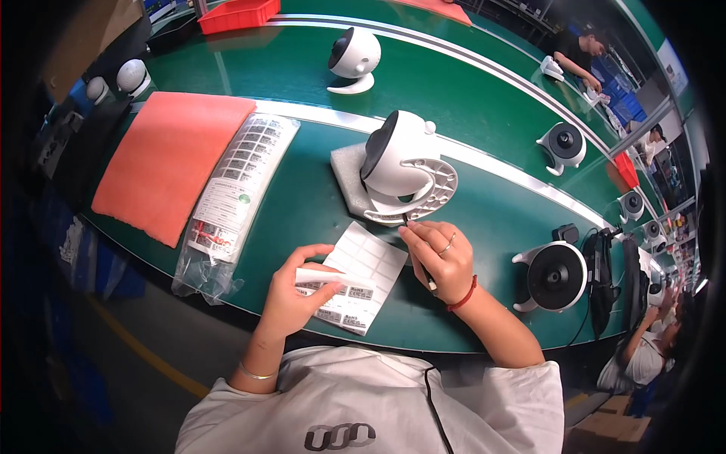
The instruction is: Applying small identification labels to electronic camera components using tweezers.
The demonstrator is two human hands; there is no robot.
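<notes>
My left hand (pixel 296 293) is closed on a sheet of labels (pixel 368 261), thumb on top. The sheet's near part carries printed grey labels, and an edge curls up under my fingers; its far part shows blank white cells. My right hand (pixel 442 257) pinches a slim dark tool (pixel 432 284), perhaps tweezers or a pen, mostly hidden by the fingers. Its tip is close to the ribbed underside of the curved base of a white desk fan (pixel 406 155). This fan lies tilted on a white foam block (pixel 344 178), its black front turned left.
A pink foam sheet (pixel 174 159) and a clear bag of labels (pixel 240 181) lie at left. Other white fans stand right (pixel 556 276), far right (pixel 563 145) and beyond the white rail (pixel 355 57). A red bin (pixel 238 15) sits far left. Co-workers sit along the right.
</notes>
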